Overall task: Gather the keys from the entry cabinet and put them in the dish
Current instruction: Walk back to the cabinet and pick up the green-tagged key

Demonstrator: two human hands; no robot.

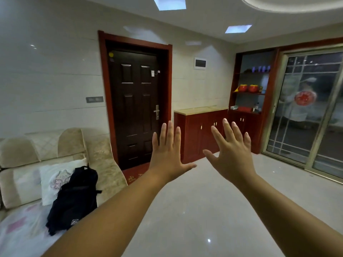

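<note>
View from the head camera, entry room. The entry cabinet (201,130), a low red-brown unit with a pale top, stands against the far wall between the dark front door (135,106) and a tall open shelf unit (249,93). Its doors are closed. No keys can be made out on its top or anywhere else at this range, and no dish can be identified; small items on the shelf unit are too small to tell apart.

The left hand (167,153) and right hand (232,154) are raised in front of the camera, backs toward the viewer, fingers spread wide apart and holding nothing. Both arms reach forward over bare, glossy floor (194,210), well apart from the cabinet.

To the left, a beige sofa (46,154) carries a pillow and a black backpack (74,197). A glazed sliding door (311,112) closes the right side.

Progress: judged from this view, the task is at its very start. Nothing has been gathered. Still to do: cross to the cabinet, locate the keys, pick them up, find the dish and drop them in.
</note>
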